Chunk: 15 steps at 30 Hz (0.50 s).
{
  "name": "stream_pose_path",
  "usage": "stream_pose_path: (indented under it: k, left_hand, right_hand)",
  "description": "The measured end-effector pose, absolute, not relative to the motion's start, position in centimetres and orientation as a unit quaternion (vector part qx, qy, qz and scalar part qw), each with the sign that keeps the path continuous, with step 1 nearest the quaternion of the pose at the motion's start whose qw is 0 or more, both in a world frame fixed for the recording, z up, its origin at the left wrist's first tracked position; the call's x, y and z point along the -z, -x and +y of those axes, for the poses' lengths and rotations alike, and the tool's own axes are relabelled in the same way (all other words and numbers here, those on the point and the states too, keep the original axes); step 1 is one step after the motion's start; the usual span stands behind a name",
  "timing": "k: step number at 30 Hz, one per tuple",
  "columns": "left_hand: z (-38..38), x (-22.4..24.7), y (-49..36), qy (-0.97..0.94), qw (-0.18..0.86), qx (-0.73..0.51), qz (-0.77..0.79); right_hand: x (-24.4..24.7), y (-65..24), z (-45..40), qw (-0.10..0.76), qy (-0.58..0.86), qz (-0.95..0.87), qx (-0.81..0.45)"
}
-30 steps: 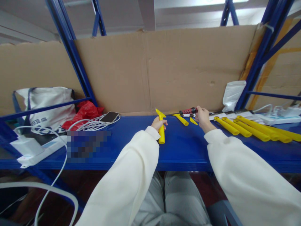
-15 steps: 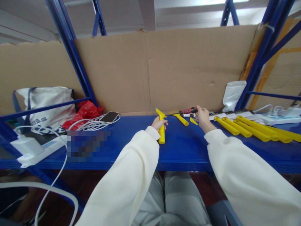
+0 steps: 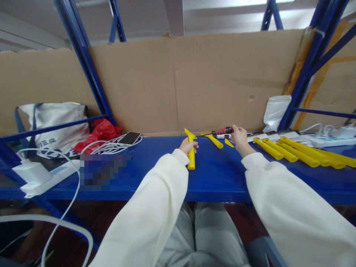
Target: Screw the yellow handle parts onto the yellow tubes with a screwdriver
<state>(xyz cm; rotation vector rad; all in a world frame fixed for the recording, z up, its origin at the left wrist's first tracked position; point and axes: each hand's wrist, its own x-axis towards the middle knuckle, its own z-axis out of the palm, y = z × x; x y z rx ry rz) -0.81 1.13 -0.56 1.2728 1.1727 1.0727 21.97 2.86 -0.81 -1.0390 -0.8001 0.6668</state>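
Screwdriver [image 3: 221, 131] held by its end in right hand [image 3: 240, 138]; yellow piece [image 3: 191, 157], ends protruding, clasped in left hand [image 3: 184, 145].

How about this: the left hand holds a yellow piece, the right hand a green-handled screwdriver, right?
The handle isn't green but red and black, the head view shows. The right hand does hold the screwdriver, the left hand a yellow piece.

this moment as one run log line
left hand: grips yellow T-shaped handle | right hand: holds red-and-black screwdriver | screwdriver: aimed at handle's top, contact unclear | blue table, right: more yellow handles
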Motion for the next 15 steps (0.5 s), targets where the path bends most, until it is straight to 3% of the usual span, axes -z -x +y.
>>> stream_pose_path:
  k: [15]
  left_hand:
    - [1.27,0.53,0.87,-0.523,0.519,-0.443,0.510]
  right_hand:
    - [1.47,-22.52,3.83,0.738,0.474,-0.385,-0.287]
